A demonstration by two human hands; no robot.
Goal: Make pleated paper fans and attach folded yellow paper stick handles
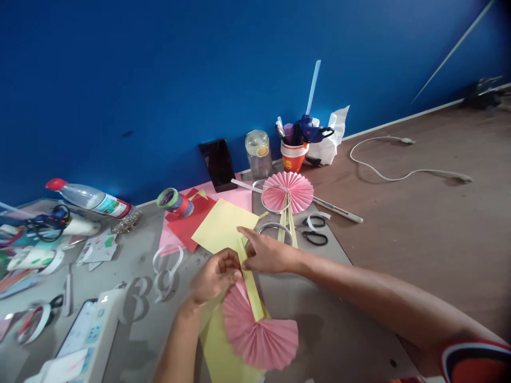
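A pink pleated paper fan (261,343) lies at the front of the table, partly spread. A folded yellow paper strip (250,290) runs up from its centre. My left hand (217,274) is closed at the strip's left edge, fingers curled and thumb pressed in. From the other side my right hand (269,250) pinches the strip's upper part, its index finger pointing left. What lies between the fingertips is partly hidden. Beyond my right hand rests a round pink paper fan (299,191) with yellow strips as a handle. Yellow paper (217,346) lies under the nearer fan.
Yellow (223,223) and red sheets (186,234) lie ahead, beside stacked tape rolls (175,202). Scissors (315,236) and clear tape rolls (275,231) are on the right. A phone (219,165), jar (258,154) and tool cup (294,155) stand by the wall. A power strip (98,335) lies left.
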